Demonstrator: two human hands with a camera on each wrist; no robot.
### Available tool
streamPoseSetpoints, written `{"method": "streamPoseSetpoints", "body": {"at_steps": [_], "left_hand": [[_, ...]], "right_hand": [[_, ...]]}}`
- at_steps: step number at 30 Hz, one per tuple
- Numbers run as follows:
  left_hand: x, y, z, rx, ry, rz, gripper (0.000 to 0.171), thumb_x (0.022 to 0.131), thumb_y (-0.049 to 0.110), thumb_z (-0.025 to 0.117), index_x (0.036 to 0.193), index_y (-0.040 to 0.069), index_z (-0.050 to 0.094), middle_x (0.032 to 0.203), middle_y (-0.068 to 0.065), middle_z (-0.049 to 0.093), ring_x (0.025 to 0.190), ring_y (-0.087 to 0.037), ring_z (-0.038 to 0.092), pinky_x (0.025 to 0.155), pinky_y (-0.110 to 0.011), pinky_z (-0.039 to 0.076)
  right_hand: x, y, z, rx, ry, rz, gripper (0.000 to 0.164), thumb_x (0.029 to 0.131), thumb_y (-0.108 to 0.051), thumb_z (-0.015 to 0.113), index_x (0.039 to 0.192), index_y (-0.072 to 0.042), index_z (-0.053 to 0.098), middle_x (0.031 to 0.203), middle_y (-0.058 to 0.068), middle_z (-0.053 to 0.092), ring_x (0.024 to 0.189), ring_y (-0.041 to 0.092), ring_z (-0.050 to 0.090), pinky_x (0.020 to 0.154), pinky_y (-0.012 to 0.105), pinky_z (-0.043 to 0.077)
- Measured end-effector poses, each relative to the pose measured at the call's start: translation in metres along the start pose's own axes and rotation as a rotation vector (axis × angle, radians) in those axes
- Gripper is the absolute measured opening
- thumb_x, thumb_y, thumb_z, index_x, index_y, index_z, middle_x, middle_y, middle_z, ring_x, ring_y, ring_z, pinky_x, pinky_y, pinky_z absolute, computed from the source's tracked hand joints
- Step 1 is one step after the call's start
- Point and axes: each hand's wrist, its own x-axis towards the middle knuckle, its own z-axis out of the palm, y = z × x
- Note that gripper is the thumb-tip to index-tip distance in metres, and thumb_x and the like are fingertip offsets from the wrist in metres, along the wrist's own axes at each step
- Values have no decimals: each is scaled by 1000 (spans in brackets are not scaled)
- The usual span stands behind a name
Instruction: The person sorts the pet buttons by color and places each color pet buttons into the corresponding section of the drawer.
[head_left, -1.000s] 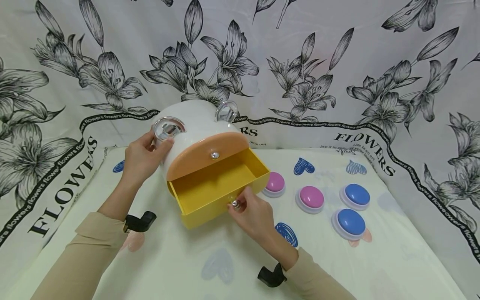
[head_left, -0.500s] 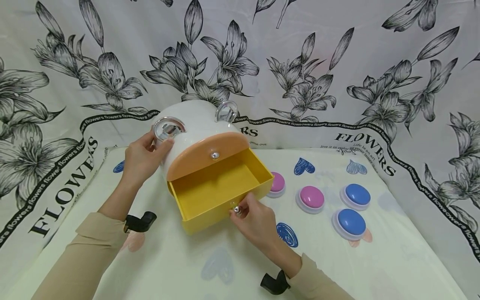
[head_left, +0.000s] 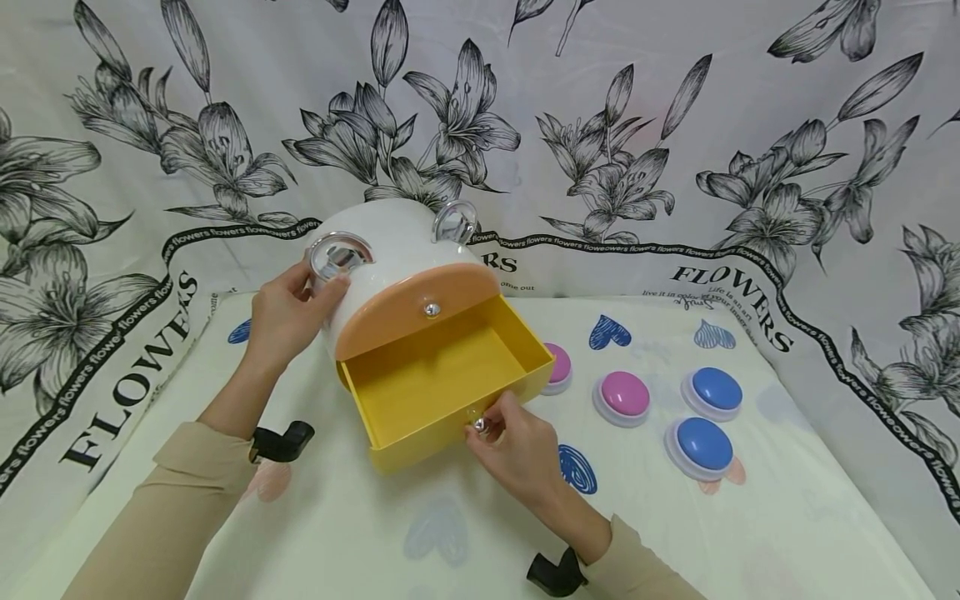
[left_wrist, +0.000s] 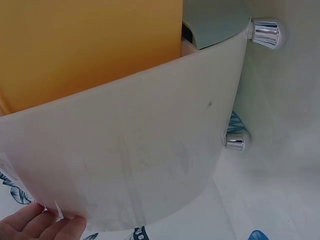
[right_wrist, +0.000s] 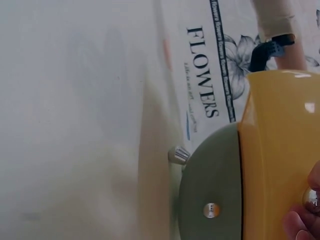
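Note:
A white, round-topped storage box [head_left: 397, 229] with an orange upper front [head_left: 420, 312] tilts on the table, its yellow drawer [head_left: 450, 367] pulled out and nothing inside. My left hand [head_left: 288, 312] grips the box's left side beside a silver ring-shaped eye [head_left: 337, 257], thumb in front; its fingertips [left_wrist: 50, 225] press the edge in the left wrist view. At the drawer's front, thumb and fingers of my right hand [head_left: 517, 446] pinch the silver knob [head_left: 479, 426]. The right wrist view shows this knob [right_wrist: 311, 200] partly covered by fingers, beside a green lower panel [right_wrist: 212, 175].
Two pink push buttons [head_left: 625, 394] and two blue push buttons [head_left: 703, 444] on white bases stand right of the box; the nearer pink one is partly hidden by the drawer. A flower-printed cloth [head_left: 585, 167] hangs behind the table.
The drawer has slid a little farther out, toward me and to the right, with my right hand on its knob. My left hand and the box body stay in place.

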Motion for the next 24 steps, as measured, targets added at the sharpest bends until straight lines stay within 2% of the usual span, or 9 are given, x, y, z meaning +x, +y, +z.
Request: {"method": "streamPoseSetpoints", "body": {"at_steps": [3, 9, 19, 24], "left_hand": [[0, 0, 0, -3, 0, -2, 79, 82, 60, 54, 142, 13, 37, 143, -11, 40, 127, -37, 40, 91, -49, 45], [0, 0, 0, -1, 2, 3, 78, 82, 60, 54, 141, 12, 39, 142, -11, 41, 127, -37, 41, 91, -49, 45], [0, 0, 1, 4, -8, -12, 80, 81, 62, 53, 143, 14, 36, 143, -11, 40, 128, -37, 40, 92, -49, 45], [0, 0, 1, 2, -1, 0, 78, 82, 60, 54, 142, 13, 37, 143, -11, 40, 128, -37, 40, 92, -48, 45]], "right_hand": [[-1, 0, -1, -1, 3, -6, 30, 71, -16, 78, 83, -9, 51, 69, -5, 60, 57, 1, 52, 53, 12, 48], [-4, -2, -2, -64, -10, -16, 33, 69, -16, 80, 82, -10, 50, 67, -6, 59, 57, 1, 52, 54, 6, 43], [-6, 1, -4, -94, 6, -32, 34, 68, -18, 80, 81, -10, 50, 67, -6, 59, 56, 2, 53, 53, 5, 42], [-6, 0, -7, -101, -17, -30, 33, 70, -19, 80, 83, -10, 51, 69, -6, 61, 57, 2, 54, 53, 5, 42]]}}
